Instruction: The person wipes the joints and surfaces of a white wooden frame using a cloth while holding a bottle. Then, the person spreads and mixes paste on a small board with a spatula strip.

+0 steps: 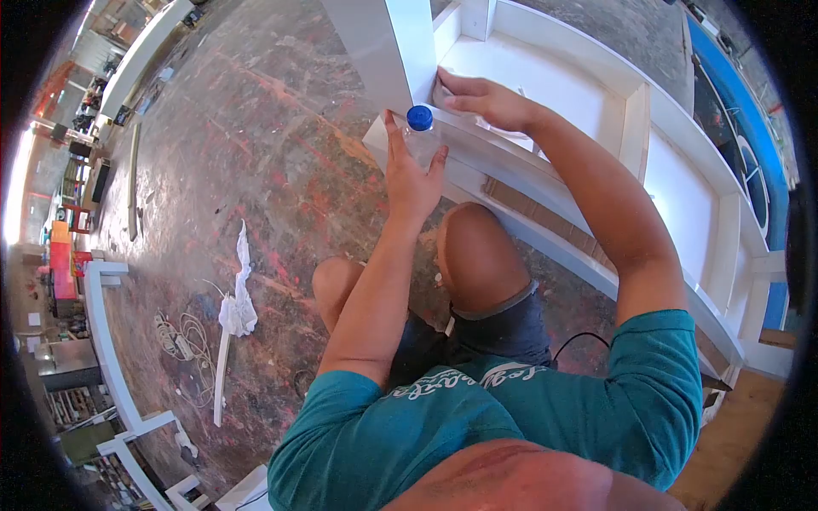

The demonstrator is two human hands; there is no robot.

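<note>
My left hand (411, 175) is around a clear plastic bottle (423, 146) with a blue cap (419, 117), thumb on one side and fingers on the other. The bottle is upright beside a white post (412, 51), at the near edge of a white wooden frame (588, 72). My right hand (494, 102) is bent over the frame's corner, fingers curled close to the foot of the post. Something pale shows under those fingers, but its kind is hard to make out.
A white rag (239, 315) and a white strip (221, 379) lie on the stained concrete floor. A coiled cord (183, 336) is beside them. White framing (106, 341) runs along the left. A blue board (741, 94) stands at the right, beyond the frame.
</note>
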